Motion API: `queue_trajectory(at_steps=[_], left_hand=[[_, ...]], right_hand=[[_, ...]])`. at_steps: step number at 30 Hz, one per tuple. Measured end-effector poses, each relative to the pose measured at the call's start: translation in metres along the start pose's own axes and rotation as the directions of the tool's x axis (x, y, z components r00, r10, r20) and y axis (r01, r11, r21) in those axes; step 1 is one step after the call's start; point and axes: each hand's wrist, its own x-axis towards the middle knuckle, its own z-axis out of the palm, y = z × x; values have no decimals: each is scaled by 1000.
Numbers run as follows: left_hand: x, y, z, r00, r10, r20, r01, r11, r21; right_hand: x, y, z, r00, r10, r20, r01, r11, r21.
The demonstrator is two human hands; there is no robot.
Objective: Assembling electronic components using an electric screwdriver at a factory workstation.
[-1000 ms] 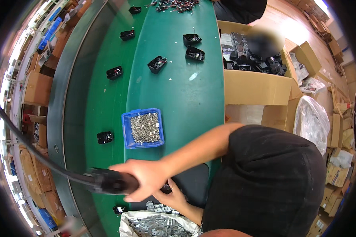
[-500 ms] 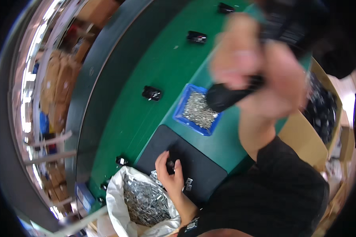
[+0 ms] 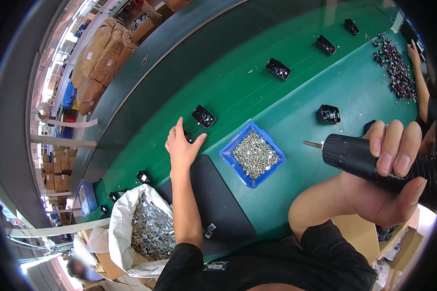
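The right hand (image 3: 388,179) has come down from high in the view half a second ago to the right side, its fingers (image 3: 391,145) wrapped around the black cylindrical power screwdriver (image 3: 369,157), whose metal bit points left toward the blue square plastic tray of silvery screws (image 3: 252,154). The left hand (image 3: 182,145), which lay curled on the black rectangular mat (image 3: 213,203) before, now reaches forward past the mat's far edge, fingers spread open, touching a small black plastic housing (image 3: 187,137) on the green bench (image 3: 257,92); another such housing (image 3: 203,116) sits just beyond it. The white bag of grey metal brackets (image 3: 145,228) lies at the bench's near left edge, beside the left forearm.
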Motion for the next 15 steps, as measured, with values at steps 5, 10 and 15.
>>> queue_trajectory(at_steps=[5,10,15], left_hand=[[18,30,0,974,178,-140,-171,983,66],[26,24,10,958,272,-89,-268,962,45],[-36,23,-42,961,215,-175,-230,970,-72]], right_hand=[[0,0,9,993,47,-110,-42,998,43],[6,4,12,986,10,-164,-4,999,39],[14,16,9,974,-40,-222,33,999,-35]])
